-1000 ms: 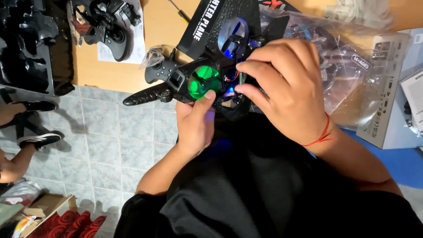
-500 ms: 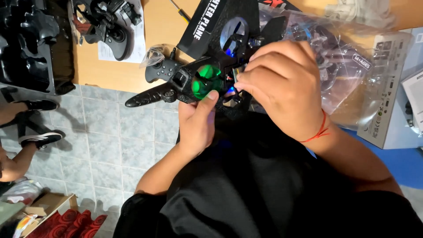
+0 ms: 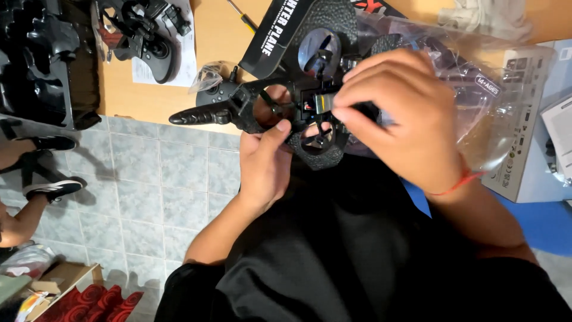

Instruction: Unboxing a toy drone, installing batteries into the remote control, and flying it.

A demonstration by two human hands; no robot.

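Gripping the black toy plane (image 3: 280, 113) at its frame, left hand (image 3: 268, 164) is clamped; right hand (image 3: 399, 119) is pinched on its centre. Judged light, thin, fragile: rotor rings are best avoided.

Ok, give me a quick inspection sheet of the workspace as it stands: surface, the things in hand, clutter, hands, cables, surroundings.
Surface: wooden table, with a grey tiled floor below its edge.
Job's things: black toy plane with round rotor openings, held above the table edge.
Clutter: clear plastic bag, white box, black controller on a paper sheet, screwdriver, black moulded tray.
Grippers: left hand holds the plane from below; right hand pinches its middle, a red string at the wrist.
Cables: nothing seen.
Surroundings: another person's feet in black shoes at left; cardboard box and red patterned fabric on the floor.
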